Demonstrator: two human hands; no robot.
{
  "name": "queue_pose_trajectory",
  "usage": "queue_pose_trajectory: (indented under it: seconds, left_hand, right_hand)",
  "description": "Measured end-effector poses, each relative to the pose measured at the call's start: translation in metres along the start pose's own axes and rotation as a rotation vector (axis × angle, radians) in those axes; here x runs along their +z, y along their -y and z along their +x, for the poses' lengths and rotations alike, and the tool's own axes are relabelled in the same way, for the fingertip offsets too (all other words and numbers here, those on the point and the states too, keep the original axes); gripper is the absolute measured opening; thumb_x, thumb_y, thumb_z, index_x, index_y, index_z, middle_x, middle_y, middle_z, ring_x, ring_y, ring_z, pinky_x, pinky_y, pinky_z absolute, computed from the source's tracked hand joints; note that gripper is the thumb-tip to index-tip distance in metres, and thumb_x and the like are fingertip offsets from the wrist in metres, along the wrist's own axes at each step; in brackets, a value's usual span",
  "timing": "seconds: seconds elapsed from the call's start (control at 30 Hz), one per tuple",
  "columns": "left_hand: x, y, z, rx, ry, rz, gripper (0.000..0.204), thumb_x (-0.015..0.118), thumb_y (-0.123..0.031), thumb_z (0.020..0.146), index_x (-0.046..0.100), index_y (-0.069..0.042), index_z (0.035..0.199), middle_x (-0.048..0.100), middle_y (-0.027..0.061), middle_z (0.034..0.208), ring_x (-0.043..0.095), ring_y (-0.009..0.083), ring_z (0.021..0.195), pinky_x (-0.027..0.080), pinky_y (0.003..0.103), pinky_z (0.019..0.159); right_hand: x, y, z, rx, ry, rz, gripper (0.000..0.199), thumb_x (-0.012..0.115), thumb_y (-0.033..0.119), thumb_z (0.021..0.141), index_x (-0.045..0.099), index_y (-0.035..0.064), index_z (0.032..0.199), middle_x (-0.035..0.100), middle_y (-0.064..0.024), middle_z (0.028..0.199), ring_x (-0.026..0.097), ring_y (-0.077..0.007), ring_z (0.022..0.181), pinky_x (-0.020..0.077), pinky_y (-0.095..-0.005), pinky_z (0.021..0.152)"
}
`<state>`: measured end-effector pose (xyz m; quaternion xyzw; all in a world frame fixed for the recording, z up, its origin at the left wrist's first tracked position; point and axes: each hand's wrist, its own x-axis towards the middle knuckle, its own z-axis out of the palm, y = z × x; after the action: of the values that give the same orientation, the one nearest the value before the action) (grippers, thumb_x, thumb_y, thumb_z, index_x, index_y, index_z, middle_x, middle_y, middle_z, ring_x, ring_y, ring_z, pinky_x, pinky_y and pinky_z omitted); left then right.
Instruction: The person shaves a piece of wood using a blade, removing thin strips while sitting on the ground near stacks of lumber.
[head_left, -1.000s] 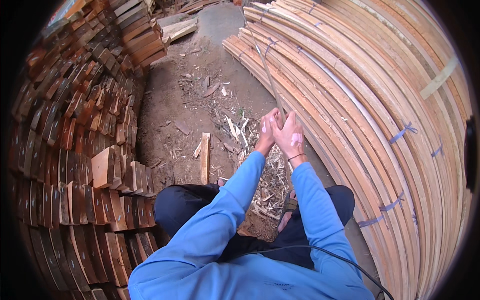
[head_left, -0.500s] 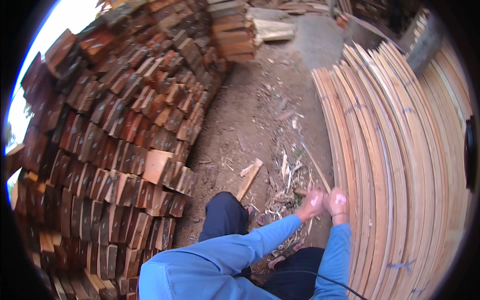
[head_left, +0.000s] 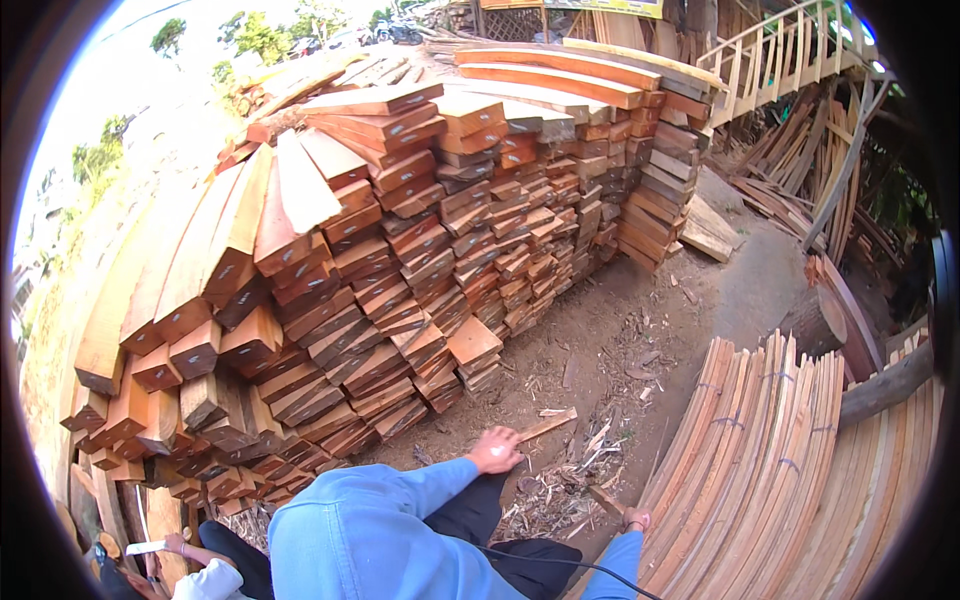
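My left hand (head_left: 495, 451) rests over my bent knee with its fingers lying out and nothing visible in them. Just beyond it, a short pale wood offcut (head_left: 548, 424) lies on the dirt. My right hand (head_left: 637, 518) is low beside the near left edge of the bundled wooden strips (head_left: 725, 440). Its fingers look closed, but what they hold is too small to make out. A short brown piece of wood (head_left: 605, 500) shows right next to these fingers; I cannot tell whether they touch it.
A tall stack of sawn timber (head_left: 400, 300) rises on the left. Wood shavings (head_left: 590, 455) litter the ground between it and the strips. A log (head_left: 885, 385) lies across the strips at right. Another person (head_left: 190, 560) is at the lower left, holding a flat white object.
My view has swung up and left. My hands, together at a thin stick before, are now apart; the left has moved back to my knee, while the right stays by the strips.
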<state>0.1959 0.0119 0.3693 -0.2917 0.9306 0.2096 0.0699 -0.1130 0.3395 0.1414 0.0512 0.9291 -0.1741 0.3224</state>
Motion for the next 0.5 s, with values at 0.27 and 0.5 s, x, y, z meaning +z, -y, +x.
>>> queue_pose_trajectory:
  seconds: [0.27, 0.5]
  left_hand:
    - [0.055, 0.097, -0.288, -1.032, 0.303, -1.527, 0.075, 0.031, -0.063, 0.094, 0.04, -0.01, 0.145, 0.039, 0.0146, 0.151, 0.04, 0.0347, 0.134, 0.028, 0.055, 0.109]
    - [0.026, 0.049, -0.282, -1.132, 0.155, -1.74, 0.073, 0.031, -0.063, 0.095, 0.041, -0.01, 0.144, 0.04, 0.0133, 0.15, 0.041, 0.0333, 0.133, 0.029, 0.055, 0.109]
  right_hand:
    - [-0.117, 0.089, -0.169, 0.128, 0.177, 0.336, 0.008, 0.052, 0.002, 0.08, 0.051, 0.0034, 0.072, 0.049, -0.0103, 0.055, 0.046, -0.02, 0.037, 0.0309, -0.0371, 0.031]
    - [-0.177, 0.074, -0.2, 0.147, 0.305, 0.473, 0.01, 0.053, 0.006, 0.084, 0.051, 0.0031, 0.074, 0.045, -0.0066, 0.053, 0.043, -0.0165, 0.039, 0.032, -0.0332, 0.034]
